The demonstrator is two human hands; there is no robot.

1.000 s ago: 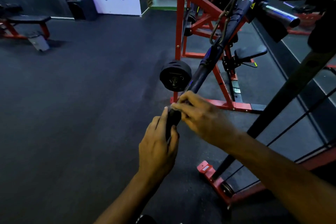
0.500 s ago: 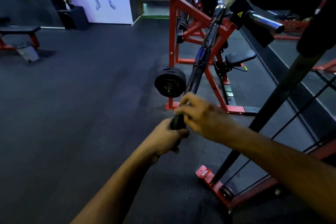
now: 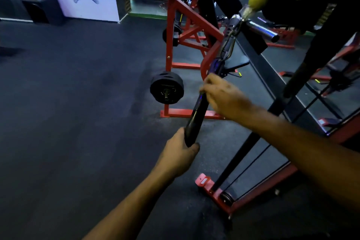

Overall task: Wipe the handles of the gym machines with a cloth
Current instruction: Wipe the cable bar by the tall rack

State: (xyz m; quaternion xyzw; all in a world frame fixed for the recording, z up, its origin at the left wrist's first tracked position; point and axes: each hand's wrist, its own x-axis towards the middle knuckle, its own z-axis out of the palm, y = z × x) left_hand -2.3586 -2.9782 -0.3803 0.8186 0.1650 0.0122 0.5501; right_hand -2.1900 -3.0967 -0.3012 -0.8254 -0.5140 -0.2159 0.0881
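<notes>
One long, round, glossy black bar (image 3: 196,115) is gripped at its near end by the left hand (image 3: 180,154), fingers curled round it; farther up, it is clasped by the right hand (image 3: 224,96).

We see left hand (image 3: 178,154) at bar (image 3: 196,115) near end, right hand (image 3: 224,96) farther up; weight plate (image 3: 167,90) left of bar, machine frame (image 3: 175,31) behind.

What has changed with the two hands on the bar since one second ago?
The right hand slid up the bar, away from the left hand, opening a gap between them. The left hand still grips the bar's lower end. No cloth can be made out.
</notes>
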